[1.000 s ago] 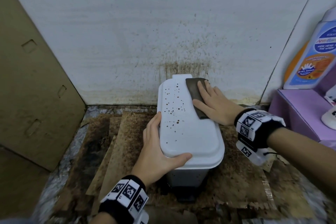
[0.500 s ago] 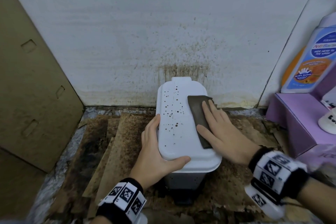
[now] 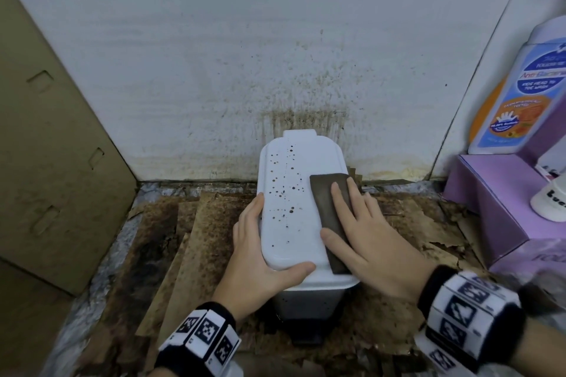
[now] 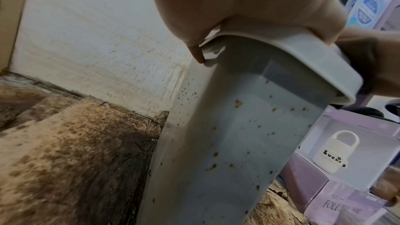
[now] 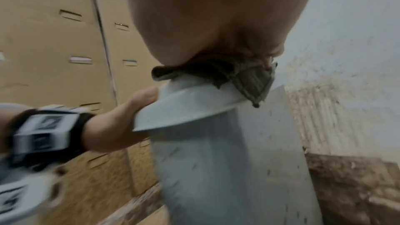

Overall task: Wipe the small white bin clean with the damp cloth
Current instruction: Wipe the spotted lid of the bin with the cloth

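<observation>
The small white bin is standing on stained cardboard sheets on the floor, its back just beside the dirty white wall. The lid is closed and is carrying many brown spots on its left half; the right half is looking cleaner. In the left wrist view the bin's front and side walls are also showing brown specks. The left hand is gripping the lid at its near-left corner: the fingers are lying along the left edge and curling under the rim, and the thumb is pressing on top near the front edge. The right hand is lying flat on the dark cloth, fingers straight and a bit spread, pressing the cloth on the right side of the lid. The cloth is reaching from abt the middle of the lid to the near-right corner, and in the right wrist view a fold of cloth is hanging over the lid's edge, under the palm. This view is blurred, so I cannot tell if the cloth is wet. On the left a brown cardboard panel is leaning. On the right a purple box is standing near the bin, not touching it, w/ a blue-and-white bottle on top.
</observation>
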`<action>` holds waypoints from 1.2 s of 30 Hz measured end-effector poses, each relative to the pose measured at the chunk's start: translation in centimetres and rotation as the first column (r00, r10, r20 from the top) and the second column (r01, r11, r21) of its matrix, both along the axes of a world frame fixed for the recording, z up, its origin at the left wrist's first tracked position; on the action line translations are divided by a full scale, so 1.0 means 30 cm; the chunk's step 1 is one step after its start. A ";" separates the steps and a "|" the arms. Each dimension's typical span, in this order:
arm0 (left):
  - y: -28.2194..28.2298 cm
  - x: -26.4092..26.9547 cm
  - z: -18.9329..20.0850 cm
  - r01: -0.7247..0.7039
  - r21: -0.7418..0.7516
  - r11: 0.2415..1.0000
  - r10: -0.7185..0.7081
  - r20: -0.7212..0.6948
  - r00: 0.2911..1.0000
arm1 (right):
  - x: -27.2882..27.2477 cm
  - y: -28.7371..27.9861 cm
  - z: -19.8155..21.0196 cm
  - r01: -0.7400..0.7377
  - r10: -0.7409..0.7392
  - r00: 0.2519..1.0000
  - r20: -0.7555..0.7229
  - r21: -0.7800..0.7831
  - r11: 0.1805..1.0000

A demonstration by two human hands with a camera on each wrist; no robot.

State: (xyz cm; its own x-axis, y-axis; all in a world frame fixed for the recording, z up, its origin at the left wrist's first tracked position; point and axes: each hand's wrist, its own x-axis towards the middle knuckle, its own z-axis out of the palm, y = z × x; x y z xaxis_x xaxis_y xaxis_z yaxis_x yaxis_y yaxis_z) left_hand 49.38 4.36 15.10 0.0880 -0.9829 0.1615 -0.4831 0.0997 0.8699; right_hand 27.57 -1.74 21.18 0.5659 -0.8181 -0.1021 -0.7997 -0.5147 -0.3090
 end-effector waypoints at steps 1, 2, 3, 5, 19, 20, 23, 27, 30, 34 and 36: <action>0.000 0.000 0.000 0.000 0.003 1.000 0.000 -0.004 1.000 | 0.011 -0.030 0.010 0.006 -0.006 1.000 -0.020 0.011 1.000; 0.000 0.000 0.000 0.002 0.007 1.000 -0.002 -0.009 1.000 | 0.022 -0.065 0.019 0.014 -0.013 0.999 -0.040 0.024 1.000; 0.000 0.000 0.000 0.006 0.012 1.000 -0.005 -0.017 1.000 | 0.033 -0.101 0.026 0.022 -0.020 0.998 -0.058 0.038 0.999; -0.001 0.002 0.002 0.014 0.016 1.000 -0.013 -0.040 0.999 | 0.055 -0.176 0.033 0.033 -0.028 0.996 -0.084 0.056 0.998; 0.001 0.001 0.000 0.024 0.012 1.000 -0.024 -0.005 1.000 | 0.075 -0.282 0.040 0.050 -0.044 0.991 -0.128 0.044 0.998; 0.002 0.000 0.000 0.023 0.008 1.000 -0.023 0.001 1.000 | 0.068 -0.258 0.039 0.044 -0.038 0.993 -0.113 0.056 0.997; 0.005 -0.001 0.002 0.013 0.005 1.000 -0.013 -0.001 1.000 | 0.049 -0.177 0.012 0.059 -0.057 0.998 -0.038 0.066 0.996; 0.005 -0.005 0.005 0.009 -0.003 1.000 -0.009 0.008 1.000 | 0.025 -0.031 -0.007 0.066 -0.067 0.997 0.042 0.024 0.998; 0.001 -0.006 0.000 0.000 -0.006 1.000 0.000 0.028 1.000 | 0.006 0.073 -0.022 0.047 -0.046 0.998 0.052 -0.019 0.999; 0.003 -0.006 0.000 0.000 -0.004 1.000 0.000 0.025 1.000 | 0.007 0.099 -0.059 0.063 -0.052 0.990 0.132 -0.077 0.995; 0.004 -0.002 0.003 0.003 -0.005 1.000 -0.003 0.022 1.000 | 0.017 0.083 -0.065 0.037 -0.021 0.992 0.126 -0.123 0.992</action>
State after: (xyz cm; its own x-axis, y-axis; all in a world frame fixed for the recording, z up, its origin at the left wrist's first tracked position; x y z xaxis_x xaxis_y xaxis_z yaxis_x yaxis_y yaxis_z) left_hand 49.30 4.47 15.19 0.0813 -0.9824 0.1683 -0.5019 0.1056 0.8585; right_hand 28.09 0.75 19.22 0.5434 -0.8364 0.0716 -0.7746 -0.5325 -0.3412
